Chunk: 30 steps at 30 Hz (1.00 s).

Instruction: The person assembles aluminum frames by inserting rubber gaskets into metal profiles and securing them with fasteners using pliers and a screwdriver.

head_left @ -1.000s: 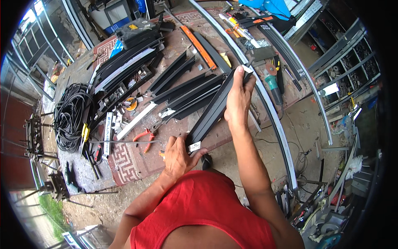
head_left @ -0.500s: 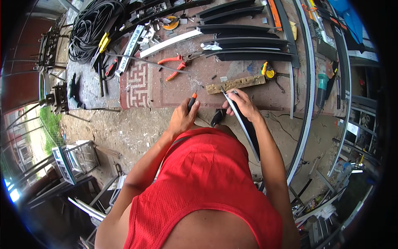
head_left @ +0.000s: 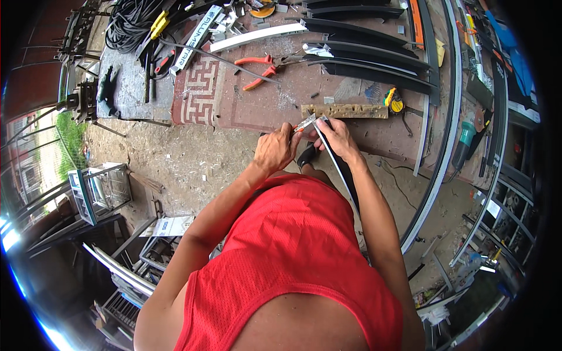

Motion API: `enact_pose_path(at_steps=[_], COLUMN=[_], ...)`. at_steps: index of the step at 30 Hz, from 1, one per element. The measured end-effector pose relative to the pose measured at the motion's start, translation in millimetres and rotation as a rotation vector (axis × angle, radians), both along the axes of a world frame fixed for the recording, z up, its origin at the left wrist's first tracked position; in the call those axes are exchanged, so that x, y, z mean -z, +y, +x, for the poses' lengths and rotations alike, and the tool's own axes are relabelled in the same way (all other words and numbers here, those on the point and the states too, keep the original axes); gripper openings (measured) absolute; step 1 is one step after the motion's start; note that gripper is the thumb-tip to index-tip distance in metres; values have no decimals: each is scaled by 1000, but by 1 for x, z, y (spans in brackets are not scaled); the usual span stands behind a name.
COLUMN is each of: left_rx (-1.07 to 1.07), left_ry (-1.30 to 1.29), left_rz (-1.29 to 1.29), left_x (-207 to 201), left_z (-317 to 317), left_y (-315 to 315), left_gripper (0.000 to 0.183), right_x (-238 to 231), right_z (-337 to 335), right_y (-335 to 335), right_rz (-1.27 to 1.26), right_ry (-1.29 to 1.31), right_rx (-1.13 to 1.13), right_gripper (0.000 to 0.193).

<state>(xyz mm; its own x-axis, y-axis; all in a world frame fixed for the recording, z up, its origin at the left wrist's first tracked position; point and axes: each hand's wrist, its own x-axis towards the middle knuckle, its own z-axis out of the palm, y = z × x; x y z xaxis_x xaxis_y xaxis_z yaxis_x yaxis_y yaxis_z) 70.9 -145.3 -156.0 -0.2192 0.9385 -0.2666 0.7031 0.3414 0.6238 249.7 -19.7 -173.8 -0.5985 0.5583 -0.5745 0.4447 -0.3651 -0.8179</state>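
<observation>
My left hand (head_left: 275,148) is closed around a small tool with an orange-and-black handle (head_left: 299,129), mostly hidden by the fingers. A silvery piece shows just past them, at the tip of a long black profile with a pale edge (head_left: 346,178). My right hand (head_left: 338,140) grips that profile near its far end; its other end slants back between my body and right forearm. Just beyond both hands, a worn, pitted wooden block (head_left: 357,111) lies along the bench edge. Whether the tool touches the profile is too small to tell.
Several black profiles (head_left: 374,67) lie across the bench, near red-handled pliers (head_left: 257,75) and a yellow tape measure (head_left: 394,103). Long curved-looking rails (head_left: 448,126) and a green angle grinder (head_left: 466,137) are at the right. Coiled black cable (head_left: 126,29) sits at the far left.
My left hand has moved right and forward with its tool, up to the end of the profile. My right hand still holds the profile. The view has shifted slightly.
</observation>
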Motion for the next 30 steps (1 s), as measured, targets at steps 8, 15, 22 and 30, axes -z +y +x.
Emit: enact_pose_path(at_steps=[8,15,22,30], left_rx=[52,56,47,63], left_ry=[63,55,56,28], left_rz=[-55,-147,-176,-138], left_x=[-1,-7,-14,-1], left_z=[-7,-6,-6,-17], left_y=[10,19,28,23], left_gripper=[36,36,39,41], right_x=[1,-5,-5,-6], right_z=[0,-3,-4,-4], right_y=[7,12,16,19], right_rz=[6,0,38,-26], right_ry=[-30,-43,-104,-63], right_rx=[5,-27,-83,-46], right_gripper=[46,47,48,44])
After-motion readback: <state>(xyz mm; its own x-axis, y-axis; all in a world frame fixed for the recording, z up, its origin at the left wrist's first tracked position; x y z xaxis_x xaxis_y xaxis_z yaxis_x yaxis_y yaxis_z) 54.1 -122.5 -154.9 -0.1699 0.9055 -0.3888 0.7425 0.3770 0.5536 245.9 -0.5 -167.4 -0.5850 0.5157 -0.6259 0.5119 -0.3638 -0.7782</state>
